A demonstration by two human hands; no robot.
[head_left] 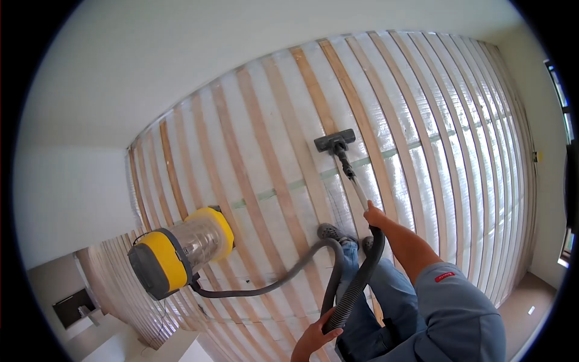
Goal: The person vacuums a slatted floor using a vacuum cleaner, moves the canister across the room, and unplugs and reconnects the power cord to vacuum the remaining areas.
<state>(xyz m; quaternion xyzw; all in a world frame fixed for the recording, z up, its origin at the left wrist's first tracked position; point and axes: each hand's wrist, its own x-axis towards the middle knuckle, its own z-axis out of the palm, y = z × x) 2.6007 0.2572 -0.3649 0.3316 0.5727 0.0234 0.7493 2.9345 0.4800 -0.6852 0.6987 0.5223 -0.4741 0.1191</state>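
My right hand (375, 215) is wrapped round the vacuum wand (360, 190), near where the hose begins. At the wand's far end, a dark floor nozzle (335, 140) lies across a wooden batten (313, 96) on the floor. Lower down, my left hand (318, 335) grips the ribbed vacuum hose (356, 288) beside my legs. The hose loops past my knees and runs left to a yellow and black vacuum cleaner (199, 244) with a clear tank.
Wooden battens run in rows over silvery foil sheeting (289, 130), with a greenish tape strip (265, 195) crossing them. My shoe (332, 231) stands among the battens. White walls (151, 66) border the floor. A white ledge (181, 347) is at lower left, and a window (558, 90) is at far right.
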